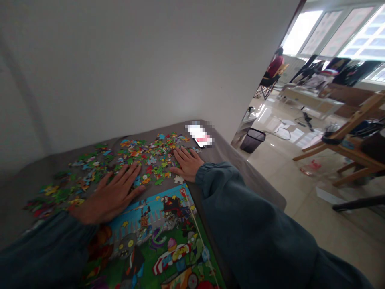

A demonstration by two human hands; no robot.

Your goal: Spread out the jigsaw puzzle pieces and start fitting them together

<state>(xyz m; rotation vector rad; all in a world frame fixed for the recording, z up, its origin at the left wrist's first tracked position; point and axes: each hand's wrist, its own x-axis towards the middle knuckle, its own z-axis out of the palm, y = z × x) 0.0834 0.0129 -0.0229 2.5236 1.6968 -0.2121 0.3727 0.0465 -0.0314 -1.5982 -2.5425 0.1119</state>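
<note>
Small multicoloured jigsaw pieces point(152, 160) strewn ten to one o'clock. Left hand point(112, 196) flat among them, fingers extended, no hold visible. Rectangular cartoon-printed panel point(150, 224), six o'clock. Right hand point(189, 164), one o'clock, likewise flat. Probably spreading; picking calls for pinching.

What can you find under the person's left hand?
Loose puzzle pieces show around the left hand, and the illustrated board shows beside its thumb. Whatever lies directly beneath the palm is covered and cannot be seen.
</note>
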